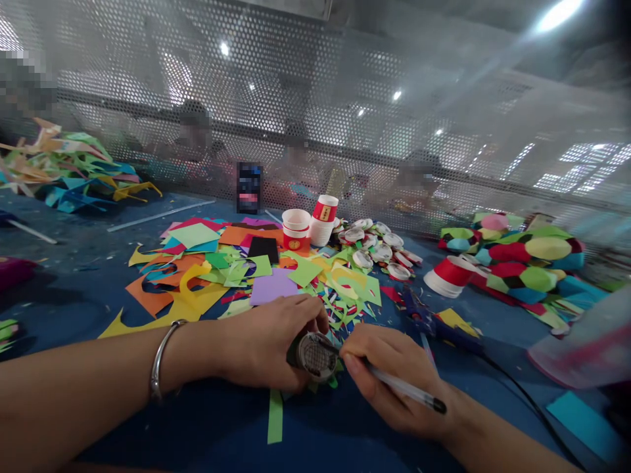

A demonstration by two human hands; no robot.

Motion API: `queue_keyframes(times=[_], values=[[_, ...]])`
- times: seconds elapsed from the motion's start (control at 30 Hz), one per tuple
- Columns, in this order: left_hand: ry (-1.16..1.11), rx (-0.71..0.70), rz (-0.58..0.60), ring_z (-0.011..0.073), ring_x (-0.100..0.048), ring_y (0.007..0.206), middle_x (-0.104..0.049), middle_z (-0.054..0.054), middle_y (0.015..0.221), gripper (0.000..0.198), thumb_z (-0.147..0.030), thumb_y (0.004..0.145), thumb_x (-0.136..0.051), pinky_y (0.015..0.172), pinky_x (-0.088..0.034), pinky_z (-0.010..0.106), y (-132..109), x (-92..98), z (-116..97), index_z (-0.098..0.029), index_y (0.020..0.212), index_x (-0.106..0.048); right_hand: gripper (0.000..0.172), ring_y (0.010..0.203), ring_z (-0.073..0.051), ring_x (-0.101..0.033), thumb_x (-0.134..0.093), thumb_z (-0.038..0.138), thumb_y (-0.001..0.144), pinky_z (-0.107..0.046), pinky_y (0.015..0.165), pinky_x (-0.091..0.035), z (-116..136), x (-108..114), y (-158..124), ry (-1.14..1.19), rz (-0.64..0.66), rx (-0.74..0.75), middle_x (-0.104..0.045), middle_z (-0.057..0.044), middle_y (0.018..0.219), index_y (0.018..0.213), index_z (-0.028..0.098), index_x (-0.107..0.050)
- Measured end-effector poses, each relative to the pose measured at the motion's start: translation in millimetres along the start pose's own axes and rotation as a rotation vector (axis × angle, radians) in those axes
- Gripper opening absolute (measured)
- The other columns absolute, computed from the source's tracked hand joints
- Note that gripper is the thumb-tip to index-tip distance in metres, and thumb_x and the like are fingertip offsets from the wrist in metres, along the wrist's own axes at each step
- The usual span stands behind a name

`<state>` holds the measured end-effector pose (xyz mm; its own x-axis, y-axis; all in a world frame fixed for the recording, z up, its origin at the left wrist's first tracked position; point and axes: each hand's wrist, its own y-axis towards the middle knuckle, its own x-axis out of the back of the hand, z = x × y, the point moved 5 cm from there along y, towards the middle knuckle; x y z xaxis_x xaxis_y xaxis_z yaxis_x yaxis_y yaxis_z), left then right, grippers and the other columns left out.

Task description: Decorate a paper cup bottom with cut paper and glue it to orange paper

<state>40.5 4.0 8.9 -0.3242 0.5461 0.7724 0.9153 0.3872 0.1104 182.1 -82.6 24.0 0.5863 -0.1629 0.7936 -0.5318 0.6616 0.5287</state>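
Note:
My left hand (276,341), with a silver bangle at the wrist, is closed around a round grey piece (318,357) whose face shows a grid pattern. What exactly this piece is, I cannot make out. In my right hand (389,374) a clear pen (409,389) with a black end is gripped, its writing end against the rim of the round piece. A light green paper strip (275,417) lies on the table below my left hand. Just beyond both hands spread colourful paper scraps (276,286), some with curved cut-outs.
White-and-red paper cups (296,231) stand behind the scraps, near a pile of small round pieces (379,246). A blue glue gun (444,328) with a black cable lies right. Colourful paper balls (532,256) and a tipped cup stack (449,274) are farther right. A perforated metal screen (296,79) stands behind.

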Motion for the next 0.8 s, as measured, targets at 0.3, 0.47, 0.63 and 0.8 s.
queue_keyframes(times=[0.3,0.47,0.63,0.8], values=[[-0.04,0.036,0.011,0.0229,-0.059,0.096,-0.062,0.005,0.108,0.056,-0.03,0.061,-0.074,0.079,-0.047,0.035,3,-0.1,2,-0.022,0.111,-0.052,0.018,0.059,-0.012,-0.051,-0.045,0.019,0.098,-0.028,0.056,-0.039,-16,6,-4,0.028,-0.085,-0.206,-0.057,0.001,0.068,0.084,0.019,-0.057],[-0.037,0.045,0.005,0.0229,-0.059,0.093,-0.062,0.005,0.106,0.056,-0.029,0.059,-0.074,0.078,-0.047,0.035,3,0.6,1,-0.021,0.11,-0.053,0.019,0.058,-0.013,-0.052,-0.045,0.019,0.098,-0.028,0.055,-0.039,-15,5,-2,0.053,-0.065,-0.213,-0.059,0.0,0.068,0.084,0.019,-0.057],[-0.031,0.056,0.017,0.0229,-0.059,0.096,-0.062,0.004,0.108,0.056,-0.028,0.06,-0.072,0.08,-0.048,0.035,3,1.4,-2,-0.022,0.112,-0.053,0.02,0.059,-0.012,-0.051,-0.044,0.019,0.098,-0.027,0.055,-0.039,-15,4,0,0.075,-0.063,-0.198,-0.058,0.0,0.068,0.083,0.019,-0.057],[-0.021,0.063,0.022,0.0234,-0.059,0.095,-0.062,0.004,0.107,0.056,-0.027,0.06,-0.071,0.078,-0.047,0.035,3,1.9,-2,-0.022,0.112,-0.053,0.019,0.058,-0.013,-0.051,-0.045,0.02,0.098,-0.027,0.055,-0.039,-17,4,0,0.055,-0.072,-0.215,-0.059,0.0,0.069,0.085,0.018,-0.059]])
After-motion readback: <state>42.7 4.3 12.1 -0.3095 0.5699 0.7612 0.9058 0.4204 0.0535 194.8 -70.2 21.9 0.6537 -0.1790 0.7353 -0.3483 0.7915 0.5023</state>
